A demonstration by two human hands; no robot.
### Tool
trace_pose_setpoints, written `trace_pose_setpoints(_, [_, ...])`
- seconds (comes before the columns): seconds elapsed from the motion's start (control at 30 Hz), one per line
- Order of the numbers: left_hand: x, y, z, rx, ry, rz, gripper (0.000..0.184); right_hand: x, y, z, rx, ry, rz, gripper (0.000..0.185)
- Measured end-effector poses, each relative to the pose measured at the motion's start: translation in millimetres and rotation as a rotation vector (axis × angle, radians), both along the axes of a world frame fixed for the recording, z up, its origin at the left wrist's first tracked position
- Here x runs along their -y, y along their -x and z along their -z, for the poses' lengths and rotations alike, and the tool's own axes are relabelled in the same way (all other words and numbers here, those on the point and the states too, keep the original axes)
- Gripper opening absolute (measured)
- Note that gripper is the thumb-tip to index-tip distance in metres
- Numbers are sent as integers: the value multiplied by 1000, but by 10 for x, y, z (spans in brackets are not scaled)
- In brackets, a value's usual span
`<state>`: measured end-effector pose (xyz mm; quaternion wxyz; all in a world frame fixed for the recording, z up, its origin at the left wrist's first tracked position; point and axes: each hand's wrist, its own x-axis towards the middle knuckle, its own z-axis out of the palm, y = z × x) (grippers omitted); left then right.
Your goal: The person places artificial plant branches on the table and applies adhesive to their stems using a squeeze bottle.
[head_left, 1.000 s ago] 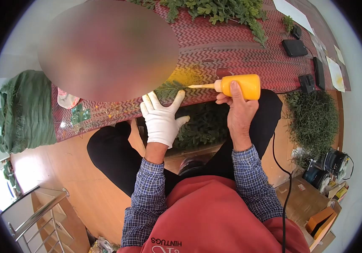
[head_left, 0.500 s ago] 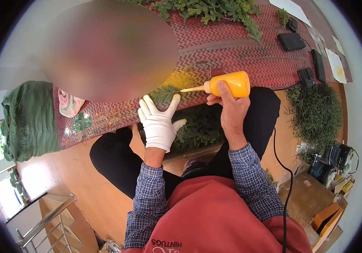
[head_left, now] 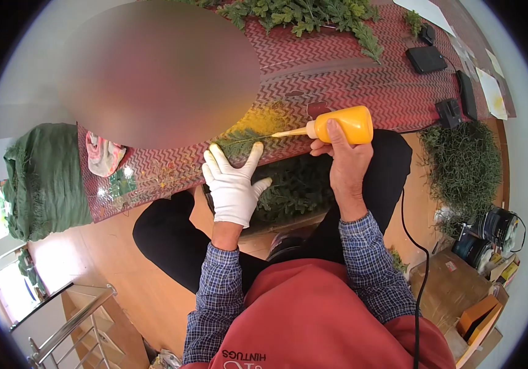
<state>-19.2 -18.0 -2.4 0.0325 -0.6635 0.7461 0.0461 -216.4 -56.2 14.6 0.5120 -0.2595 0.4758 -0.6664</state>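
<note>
My left hand [head_left: 232, 187], in a white glove with yellow-stained fingertips, is spread out at the table's near edge. Its fingertips press on a green artificial sprig [head_left: 239, 142] lying flat on the red patterned table cover [head_left: 331, 77]. My bare right hand [head_left: 347, 161] grips a yellow squeeze bottle [head_left: 349, 125], tilted on its side with the long nozzle pointing left. The nozzle tip is at the sprig's stem end; whether it touches cannot be made out. A yellow powdery stain [head_left: 261, 121] covers the table just beyond the sprig.
More green sprigs [head_left: 313, 13] lie at the table's far side. Under the near edge stands a container full of greenery [head_left: 295, 190]. Black devices [head_left: 427, 59] with cables sit at the right. A pink-white cloth [head_left: 103, 154] lies at the left; a large blur hides the far left.
My right hand has shifted slightly to the right with the bottle, its nozzle tip moving along toward the stem's end. My left hand stays on the sprig.
</note>
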Motion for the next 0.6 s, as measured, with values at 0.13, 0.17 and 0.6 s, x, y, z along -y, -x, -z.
trace_pose_setpoints(0.13, [8, 3, 0, 13, 10, 1, 79, -12, 62, -64, -29, 12, -12, 22])
trace_pose_setpoints(0.17, [5, 14, 1, 13, 4, -2, 79, -15, 79, -79, -21, 9, -11, 23])
trace_pose_setpoints(0.6, [15, 16, -13, 15, -4, 9, 79, 56, 24, -71, -2, -24, -27, 21])
